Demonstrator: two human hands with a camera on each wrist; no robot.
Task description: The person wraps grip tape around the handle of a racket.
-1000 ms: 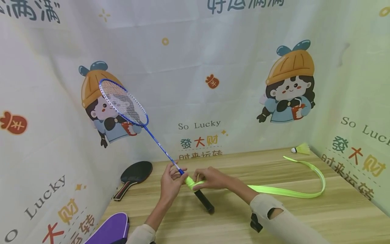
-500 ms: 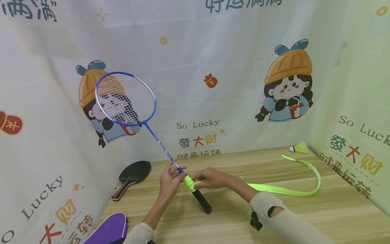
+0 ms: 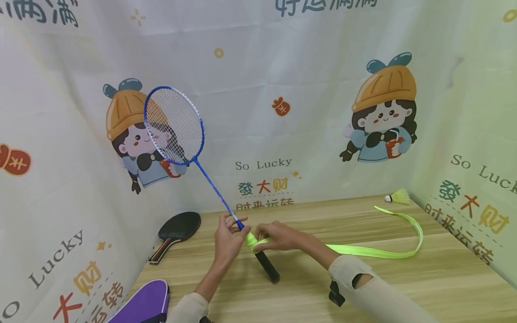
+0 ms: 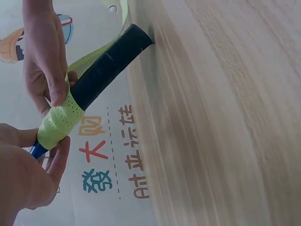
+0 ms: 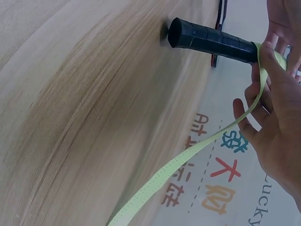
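Note:
A blue and white badminton racket (image 3: 174,125) slants up to the left in the head view, its black handle (image 4: 113,66) pointing down toward the table. Yellow-green perforated grip tape (image 4: 61,121) is wound round the upper part of the handle. My left hand (image 3: 227,237) pinches the racket at the cone just above the wrapped part. With thumb and fingers my right hand (image 3: 278,235) pinches the tape against the handle. From there the loose tape (image 5: 174,165) trails off, curving over the right side of the table in the head view.
On the wooden table (image 3: 307,287), a black table tennis bat (image 3: 179,226) lies at the left. A purple case (image 3: 147,300) sits at the near left edge. A yellow shuttlecock (image 3: 399,196) rests at the back right. Printed cloth walls (image 3: 242,67) stand behind and beside.
The racket has turned about its shaft, its head swinging from a narrow slant to a fuller face, then to a steeper angle. The loose tape's curve has shifted slightly left. Both hands keep their hold.

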